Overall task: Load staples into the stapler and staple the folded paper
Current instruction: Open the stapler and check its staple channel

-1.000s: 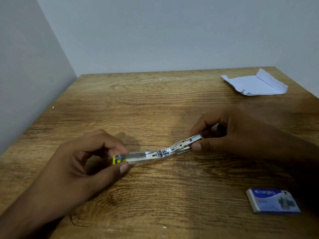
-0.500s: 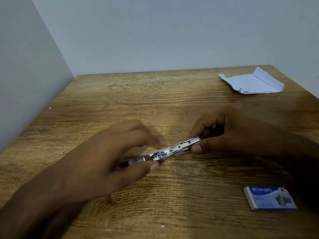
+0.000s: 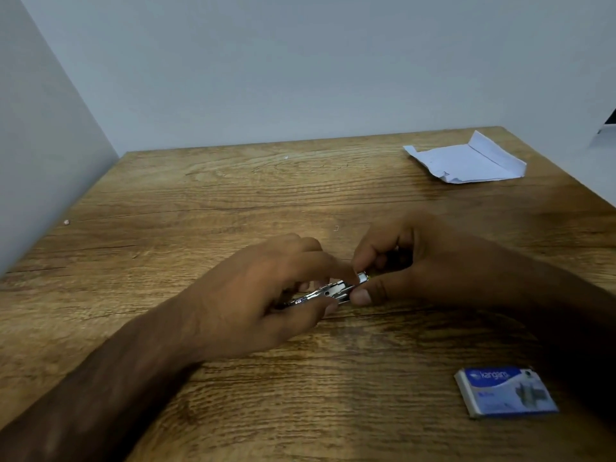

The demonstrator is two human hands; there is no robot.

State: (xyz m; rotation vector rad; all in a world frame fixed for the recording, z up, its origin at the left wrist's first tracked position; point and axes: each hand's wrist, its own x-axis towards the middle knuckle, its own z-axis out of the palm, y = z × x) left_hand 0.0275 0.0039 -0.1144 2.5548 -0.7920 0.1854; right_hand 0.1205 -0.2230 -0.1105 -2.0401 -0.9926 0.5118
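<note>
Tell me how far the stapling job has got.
Done: nothing visibly; whether staples are loaded is hidden. In hand: the left hand and right hand both grip the stapler. Left: stapling; the folded paper lies apart at the back right, the staple box at the front right.

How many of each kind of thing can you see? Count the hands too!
stapler: 1
box of staples: 1
folded paper: 1
hands: 2, the left hand and the right hand, both holding the stapler
Total: 5
</note>
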